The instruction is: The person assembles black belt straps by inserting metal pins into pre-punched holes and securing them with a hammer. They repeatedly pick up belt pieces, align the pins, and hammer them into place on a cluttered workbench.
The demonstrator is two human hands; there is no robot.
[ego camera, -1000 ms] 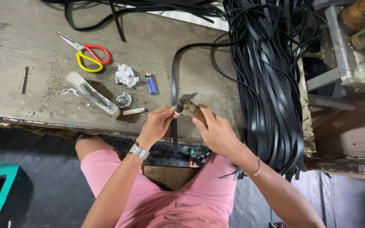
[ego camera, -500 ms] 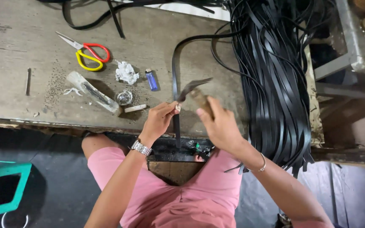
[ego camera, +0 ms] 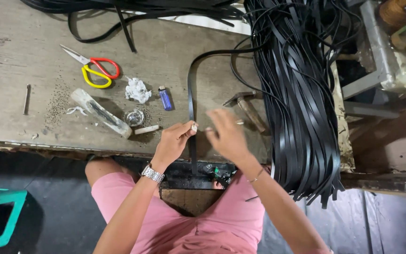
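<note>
The left hand [ego camera: 172, 141] sits at the lower middle of the frame, at the front edge of the bench [ego camera: 19, 56], its fingers pressed together, pinching a small pale object against a black strap [ego camera: 191, 101]. The strap runs straight up from the hand, then curves right into the strap pile [ego camera: 297, 94] that drapes over the bench's right end. The right hand [ego camera: 226, 134] hovers just right of the strap, blurred, its fingers loosely spread and holding nothing that I can make out. A hammer [ego camera: 247, 108] lies on the bench just above and right of that hand, apart from it. Left of the strap lie a blue lighter [ego camera: 165, 98], a white crumpled wad [ego camera: 137, 89], a small round glass piece [ego camera: 134, 117] and a long pale tool [ego camera: 100, 113]. Red and yellow scissors [ego camera: 92, 70] lie in the upper left. A metal pin [ego camera: 26, 99] lies at the far left. A watch [ego camera: 152, 174] is on the left wrist
</note>
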